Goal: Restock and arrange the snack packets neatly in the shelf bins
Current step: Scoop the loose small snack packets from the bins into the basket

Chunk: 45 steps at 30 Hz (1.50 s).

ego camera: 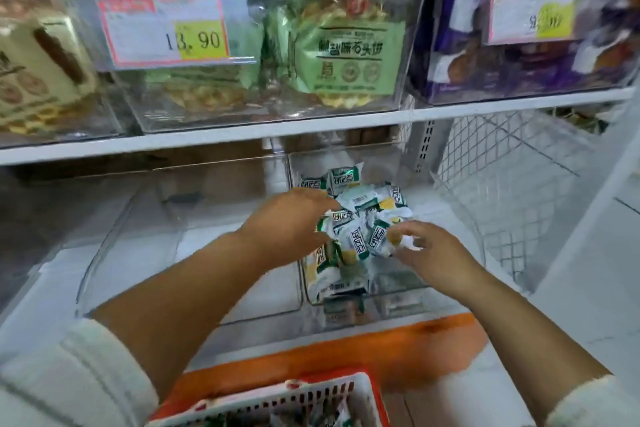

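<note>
A red and white slotted basket [311, 399] is noted nearest, at the bottom edge, with packets blurred inside it. Just beyond it an orange shelf-edge strip [346, 350] is seen. Both forearms are stretched forward over the strip, with white sleeves pushed back. The left hand [287, 218] is laid against the left side of a heap of snack packets [360, 225], finger and thumb parted around the nearest wrappers; whether they are gripped cannot be told through the blur. The right hand [433, 253] is set at the heap's right side, and the edge of one packet is pinched between its thumb and narrowly curled fingers. The white, green and yellow packets are piled loosely inside a clear bin [398, 302] on the lower shelf. A second clear bin [138, 246] is seen just beside it on the left, and a white wire basket [502, 184] on the right. Above, a white shelf board [242, 139] is seen, carrying clear bins of green biscuit packs [349, 52] and purple packs [457, 45], each fronted by a price tag [166, 28]; "13.90" is read on the left one.
</note>
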{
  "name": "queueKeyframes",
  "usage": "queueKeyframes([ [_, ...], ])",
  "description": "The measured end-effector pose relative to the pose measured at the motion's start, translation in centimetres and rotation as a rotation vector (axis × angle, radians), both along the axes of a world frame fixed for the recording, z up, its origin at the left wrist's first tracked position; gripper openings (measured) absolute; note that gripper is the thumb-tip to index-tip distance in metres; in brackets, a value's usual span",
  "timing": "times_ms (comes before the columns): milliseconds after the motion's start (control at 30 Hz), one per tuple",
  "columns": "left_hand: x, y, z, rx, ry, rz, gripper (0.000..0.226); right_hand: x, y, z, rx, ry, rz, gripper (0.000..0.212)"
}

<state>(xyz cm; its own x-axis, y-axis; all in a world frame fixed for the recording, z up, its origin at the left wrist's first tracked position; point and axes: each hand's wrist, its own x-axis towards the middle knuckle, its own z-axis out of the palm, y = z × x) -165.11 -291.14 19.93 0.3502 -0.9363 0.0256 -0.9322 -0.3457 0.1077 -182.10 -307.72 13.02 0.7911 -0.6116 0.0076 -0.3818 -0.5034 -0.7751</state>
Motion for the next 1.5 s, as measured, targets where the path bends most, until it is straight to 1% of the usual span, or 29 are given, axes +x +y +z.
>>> queueKeyframes([
  [100,2.9,-3.9,-0.8,0.080,0.040,0.021,0.062,2.9,-2.3,-1.4,-0.050,0.146,0.083,0.041],
  [167,4.1,-6.0,-1.9,0.111,0.061,0.025,0.065,4.8,-3.2,-2.4,-0.047,0.190,0.073,0.058],
  [300,6.0,-9.9,-3.4,0.205,0.038,-0.012,0.067,7.1,-4.1,-3.9,-0.211,0.338,0.139,0.075],
  [400,6.9,-12.4,-4.4,0.180,0.146,-0.023,0.058,8.2,-3.8,-4.3,-0.181,0.381,0.180,0.083],
  [467,6.9,-13.3,-5.4,0.160,0.195,-0.018,0.065,8.5,-4.1,-5.0,-0.178,0.379,0.174,0.090],
  [500,6.9,-13.6,-5.9,0.157,0.206,-0.007,0.070,8.5,-4.2,-5.2,-0.180,0.369,0.176,0.090],
  [533,6.9,-13.8,-6.2,0.153,0.214,0.000,0.076,8.3,-4.3,-5.0,-0.164,0.374,0.178,0.085],
  [567,7.0,-13.9,-6.3,0.157,0.224,0.012,0.081,8.0,-4.2,-4.5,-0.157,0.372,0.193,0.075],
  [600,7.1,-13.9,-6.3,0.155,0.237,0.017,0.085,7.7,-4.4,-4.2,-0.146,0.372,0.222,0.061],
  [667,7.4,-13.7,-6.0,0.151,0.281,0.033,0.084,6.9,-4.9,-3.6,-0.116,0.381,0.270,0.023],
  [700,7.3,-13.6,-5.9,0.148,0.311,0.048,0.081,6.5,-5.2,-3.3,-0.105,0.386,0.277,0.018],
  [767,7.0,-13.2,-5.6,0.114,0.386,0.095,0.071,5.8,-5.9,-3.0,-0.078,0.382,0.229,0.038],
  [833,6.7,-12.8,-5.1,0.005,0.470,0.156,0.057,5.3,-6.2,-2.8,-0.041,0.276,0.148,0.048],
  [900,6.6,-12.3,-4.3,-0.165,0.515,0.209,0.047,5.3,-6.2,-2.8,-0.006,0.104,0.030,0.046],
  [933,6.7,-11.9,-3.8,-0.245,0.528,0.237,0.045,5.4,-6.1,-2.9,-0.012,0.053,-0.024,0.043],
  [1000,6.6,-11.1,-2.7,-0.347,0.573,0.278,0.045,5.6,-6.2,-3.0,-0.014,0.018,-0.082,0.036],
  [1033,6.6,-10.6,-2.1,-0.363,0.588,0.279,0.043,5.8,-6.2,-3.1,-0.010,0.025,-0.085,0.032],
  [1067,6.6,-10.1,-1.6,-0.359,0.588,0.270,0.038,5.9,-6.1,-3.1,0.005,0.037,-0.087,0.034],
  [1100,6.7,-9.8,-1.2,-0.344,0.572,0.258,0.033,6.1,-6.2,-3.2,0.034,0.041,-0.093,0.045],
  [1167,6.9,-9.3,-0.6,-0.322,0.546,0.246,0.023,6.4,-6.4,-3.6,0.090,0.028,-0.093,0.075],
  [1233,7.0,-9.2,-0.6,-0.340,0.580,0.236,0.022,7.0,-6.7,-3.7,0.110,0.058,-0.072,0.103],
  [1267,6.9,-9.2,-0.6,-0.350,0.597,0.241,0.023,7.3,-6.8,-3.7,0.130,0.077,-0.064,0.112],
  [1300,6.8,-9.3,-0.6,-0.352,0.609,0.246,0.023,7.6,-7.0,-3.7,0.159,0.095,-0.058,0.117],
  [1333,6.7,-9.2,-0.6,-0.351,0.625,0.250,0.023,7.7,-7.0,-3.8,0.179,0.108,-0.057,0.116],
  [1400,6.4,-8.9,-0.7,-0.367,0.673,0.244,0.013,7.7,-7.1,-4.2,0.204,0.145,-0.053,0.107],
  [1433,6.3,-8.6,-0.8,-0.383,0.702,0.244,0.014,7.6,-7.1,-4.3,0.214,0.168,-0.047,0.104],
  [1500,5.9,-7.6,-0.6,-0.418,0.780,0.258,0.023,7.7,-7.2,-4.5,0.233,0.180,-0.037,0.106],
])
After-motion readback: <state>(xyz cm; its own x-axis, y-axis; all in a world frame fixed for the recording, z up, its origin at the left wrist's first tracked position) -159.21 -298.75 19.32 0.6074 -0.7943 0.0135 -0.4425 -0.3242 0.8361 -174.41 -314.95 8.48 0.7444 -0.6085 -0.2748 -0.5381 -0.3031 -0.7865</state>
